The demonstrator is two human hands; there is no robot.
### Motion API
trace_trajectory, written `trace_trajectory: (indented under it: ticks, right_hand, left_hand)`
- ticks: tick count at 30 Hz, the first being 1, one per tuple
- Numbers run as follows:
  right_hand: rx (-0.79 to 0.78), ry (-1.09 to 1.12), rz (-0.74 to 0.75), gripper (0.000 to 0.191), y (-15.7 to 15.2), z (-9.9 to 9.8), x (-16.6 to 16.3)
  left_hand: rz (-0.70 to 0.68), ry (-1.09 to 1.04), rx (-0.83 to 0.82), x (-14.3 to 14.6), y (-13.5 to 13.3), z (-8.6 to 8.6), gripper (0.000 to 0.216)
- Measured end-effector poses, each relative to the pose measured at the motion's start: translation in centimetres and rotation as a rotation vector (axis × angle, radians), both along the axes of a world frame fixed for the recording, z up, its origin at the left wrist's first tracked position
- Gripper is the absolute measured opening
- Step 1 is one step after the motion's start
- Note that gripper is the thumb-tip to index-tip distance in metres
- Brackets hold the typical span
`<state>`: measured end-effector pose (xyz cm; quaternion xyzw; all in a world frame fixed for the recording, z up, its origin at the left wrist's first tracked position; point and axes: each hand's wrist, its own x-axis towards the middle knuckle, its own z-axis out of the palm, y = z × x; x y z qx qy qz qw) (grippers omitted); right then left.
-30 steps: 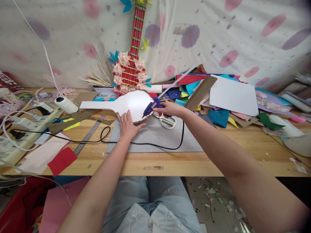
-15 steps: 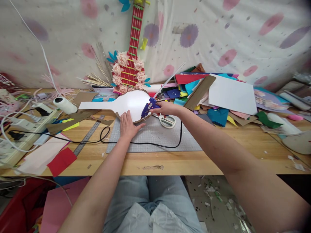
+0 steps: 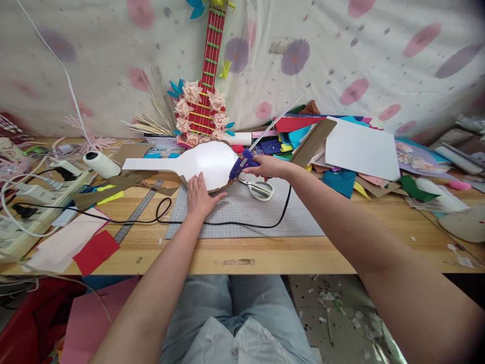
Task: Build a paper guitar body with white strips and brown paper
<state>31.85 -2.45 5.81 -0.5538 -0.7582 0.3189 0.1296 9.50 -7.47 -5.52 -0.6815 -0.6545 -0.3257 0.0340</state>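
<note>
A white guitar-shaped cutout (image 3: 204, 157) with brown cardboard along its edge lies across the back of the grey cutting mat (image 3: 242, 215). My left hand (image 3: 202, 196) rests on the cutout's near edge, fingers spread flat on the white face and thumb out to the side. My right hand (image 3: 265, 167) grips a blue hot glue gun (image 3: 242, 163), a long clear glue stick (image 3: 280, 117) rising from its back. The gun's nozzle points down at the cutout's right edge; whether it touches is unclear. White-handled scissors (image 3: 261, 190) lie just below my right hand.
A red paper guitar with pink flowers (image 3: 202, 111) leans against the curtain. Coloured paper and a white board (image 3: 359, 149) pile up at right. The black cord (image 3: 242, 225) crosses the mat. At left are a steel ruler (image 3: 138, 212), thread spool (image 3: 101, 164) and power strip (image 3: 45, 210).
My right hand has moved the glue gun a little to the right along the cutout's edge, and the cord shifted with it. My left hand has stayed in place.
</note>
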Motion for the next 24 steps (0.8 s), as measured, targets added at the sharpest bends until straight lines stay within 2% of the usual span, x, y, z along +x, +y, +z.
trace_trajectory:
  ticks: [5,13,18,24]
  right_hand:
    - [-0.003,-0.041,-0.077,0.047,-0.3,0.5,0.5]
    - [0.022,-0.043,-0.119,0.056,0.1,0.6,1.6]
    - [0.069,0.029,-0.104,0.046,0.8,0.2,2.2]
    - [0.057,0.035,-0.072,0.040,0.0,1.0,2.8]
  left_hand:
    - [0.003,0.004,-0.017,0.0,0.0,0.1,0.102]
    - [0.002,0.010,-0.011,0.0,0.0,0.0,0.100]
    - [0.001,0.012,0.000,0.0,0.0,0.0,0.099]
    - [0.004,0.008,0.011,-0.1,0.1,-0.2,0.099]
